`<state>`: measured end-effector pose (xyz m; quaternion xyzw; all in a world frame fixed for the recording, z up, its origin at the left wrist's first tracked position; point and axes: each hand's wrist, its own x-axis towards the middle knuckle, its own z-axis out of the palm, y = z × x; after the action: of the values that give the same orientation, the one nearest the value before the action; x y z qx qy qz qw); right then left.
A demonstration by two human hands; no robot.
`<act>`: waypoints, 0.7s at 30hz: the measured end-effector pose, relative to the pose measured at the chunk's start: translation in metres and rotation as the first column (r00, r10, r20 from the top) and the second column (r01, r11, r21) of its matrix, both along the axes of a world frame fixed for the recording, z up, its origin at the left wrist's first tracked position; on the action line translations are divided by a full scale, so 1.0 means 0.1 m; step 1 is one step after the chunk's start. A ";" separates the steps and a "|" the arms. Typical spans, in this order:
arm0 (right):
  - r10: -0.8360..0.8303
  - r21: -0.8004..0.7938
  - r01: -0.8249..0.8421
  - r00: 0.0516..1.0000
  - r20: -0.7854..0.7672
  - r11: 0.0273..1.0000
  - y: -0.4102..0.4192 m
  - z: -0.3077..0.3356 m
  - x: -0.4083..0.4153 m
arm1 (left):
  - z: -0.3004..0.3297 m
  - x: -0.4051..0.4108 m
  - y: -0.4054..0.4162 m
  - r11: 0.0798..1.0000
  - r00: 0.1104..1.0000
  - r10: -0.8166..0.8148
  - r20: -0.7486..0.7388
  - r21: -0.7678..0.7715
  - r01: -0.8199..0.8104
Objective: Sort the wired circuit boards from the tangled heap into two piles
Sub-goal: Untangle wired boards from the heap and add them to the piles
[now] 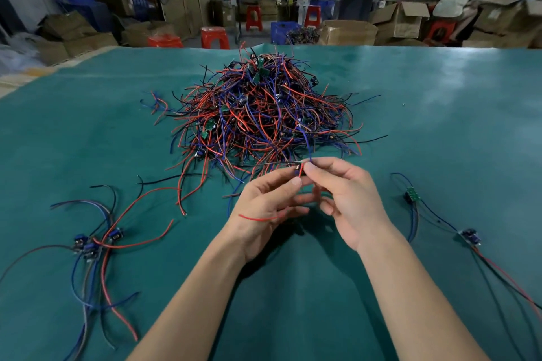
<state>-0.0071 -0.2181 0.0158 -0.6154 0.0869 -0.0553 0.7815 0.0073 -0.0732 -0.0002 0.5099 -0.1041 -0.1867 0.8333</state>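
Both forearms reach up from the bottom edge; I read no writing or label anywhere. Taking the tangled heap [265, 114] of red, blue and black wires as landmark, the green mat [440, 114] spreads all around it. Left of it and nearer me lies the left pile [93, 243] of boards; right and nearer, the right pile [440, 214], just two boards. Directly in front of the heap, my left hand [264, 211] and right hand [352, 199] pinch one small wired board [299, 170], I think, though it is mostly hidden by fingertips. Cardboard boxes [396, 20] and red stools [215, 36] stand beyond.
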 end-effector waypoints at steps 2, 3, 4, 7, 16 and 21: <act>0.013 -0.040 -0.013 1.000 0.006 0.999 0.03 -0.02 0.00 | -0.02 0.01 0.01 0.999 0.999 0.032 0.014 0.023 -0.033; 0.027 -0.058 -0.026 1.000 0.013 0.998 0.05 -0.02 0.00 | -0.02 0.03 0.01 0.999 0.999 0.040 0.016 0.030 -0.041; 0.037 -0.067 -0.036 0.999 0.018 0.997 0.05 -0.02 0.00 | -0.03 0.04 0.02 0.999 0.999 0.036 0.019 0.032 -0.036; 0.038 -0.044 -0.038 0.999 0.016 0.998 0.06 0.00 0.01 | -0.04 0.06 0.03 0.999 1.000 0.012 0.026 0.043 -0.013; 0.105 -0.040 -0.101 0.987 0.118 0.994 -0.01 0.01 -0.01 | -0.04 0.10 0.02 0.997 0.997 0.069 -0.035 -0.028 -0.070; 0.221 -0.287 -0.172 0.964 0.149 0.942 -0.04 0.00 0.00 | -0.06 0.13 0.02 0.985 0.985 0.140 -0.097 -0.092 -0.149</act>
<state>-0.0075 -0.2220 0.0158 -0.7148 -0.0544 -0.0435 0.6958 0.0201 -0.0715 -0.0059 0.4652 -0.0382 -0.1433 0.8727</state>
